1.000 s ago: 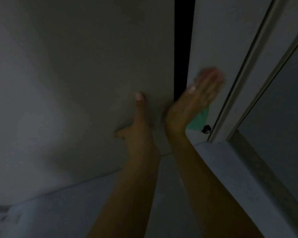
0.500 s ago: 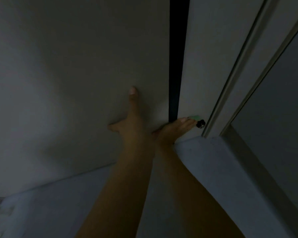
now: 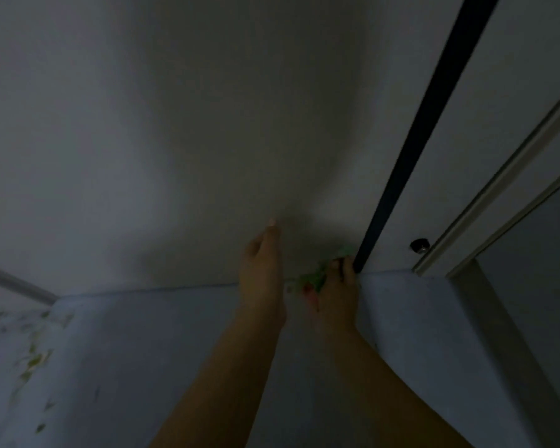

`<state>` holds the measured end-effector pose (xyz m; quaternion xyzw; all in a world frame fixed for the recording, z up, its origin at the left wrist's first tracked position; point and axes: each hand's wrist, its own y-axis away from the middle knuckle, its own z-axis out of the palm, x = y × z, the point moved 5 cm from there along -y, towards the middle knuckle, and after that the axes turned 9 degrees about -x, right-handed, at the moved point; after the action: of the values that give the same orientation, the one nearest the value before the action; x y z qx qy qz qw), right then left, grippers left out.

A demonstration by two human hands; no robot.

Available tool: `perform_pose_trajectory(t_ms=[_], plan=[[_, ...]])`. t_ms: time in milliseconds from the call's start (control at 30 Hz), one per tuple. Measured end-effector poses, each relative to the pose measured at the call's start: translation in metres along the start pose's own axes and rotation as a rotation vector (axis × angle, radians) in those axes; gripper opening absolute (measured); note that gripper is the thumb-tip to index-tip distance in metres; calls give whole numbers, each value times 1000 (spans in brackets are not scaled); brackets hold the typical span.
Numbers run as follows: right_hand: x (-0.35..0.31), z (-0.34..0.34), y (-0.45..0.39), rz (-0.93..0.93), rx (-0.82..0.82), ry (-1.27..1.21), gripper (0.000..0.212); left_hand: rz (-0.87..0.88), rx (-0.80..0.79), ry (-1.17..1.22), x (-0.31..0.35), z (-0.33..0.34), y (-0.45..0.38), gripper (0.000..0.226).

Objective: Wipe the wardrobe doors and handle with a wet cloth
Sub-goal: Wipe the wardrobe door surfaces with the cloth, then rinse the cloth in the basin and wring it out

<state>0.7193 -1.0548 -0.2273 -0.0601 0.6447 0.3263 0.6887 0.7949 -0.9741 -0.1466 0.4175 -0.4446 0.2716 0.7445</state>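
The scene is dim. A pale wardrobe door fills the upper left, with a dark gap separating it from a second door on the right. My left hand rests flat against the bottom of the left door, fingers straight. My right hand grips a green cloth at the door's bottom edge, just left of the gap. The cloth is partly hidden by my fingers. A small dark knob sits low on the right door.
A bluish surface with faint leaf prints lies below the doors, and my forearms cross it. A metal sliding rail runs diagonally at the right, with a darker panel beyond it.
My right hand came down the right door with the cloth, then crossed the gap to the left door's bottom edge. The view shifted left and my left hand stayed on the door.
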Motion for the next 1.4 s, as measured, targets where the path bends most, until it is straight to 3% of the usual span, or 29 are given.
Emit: perform_pose_trajectory(t_ms=[133, 367, 667, 833, 1067, 1333, 1400], plan=[[-17, 23, 29, 69, -169, -54, 39, -101, -24, 46, -18, -33, 8, 26], [-84, 75, 73, -35, -263, 278, 40, -93, -225, 26, 24, -65, 46, 21], [-168, 175, 210, 158, -547, 459, 26, -222, -83, 146, 131, -146, 171, 36], [-233, 231, 327, 317, -756, 560, 26, -247, 177, 400, 210, -190, 304, 32], [-299, 291, 527, 357, -1308, 786, 8, -87, 635, 735, 286, -222, 528, 39], [-314, 274, 762, 323, -1720, 923, 11, 148, 1080, 939, 302, -231, 763, 36], [-305, 262, 822, 321, -1801, 965, 9, 199, 1169, 970, 285, -237, 821, 45]])
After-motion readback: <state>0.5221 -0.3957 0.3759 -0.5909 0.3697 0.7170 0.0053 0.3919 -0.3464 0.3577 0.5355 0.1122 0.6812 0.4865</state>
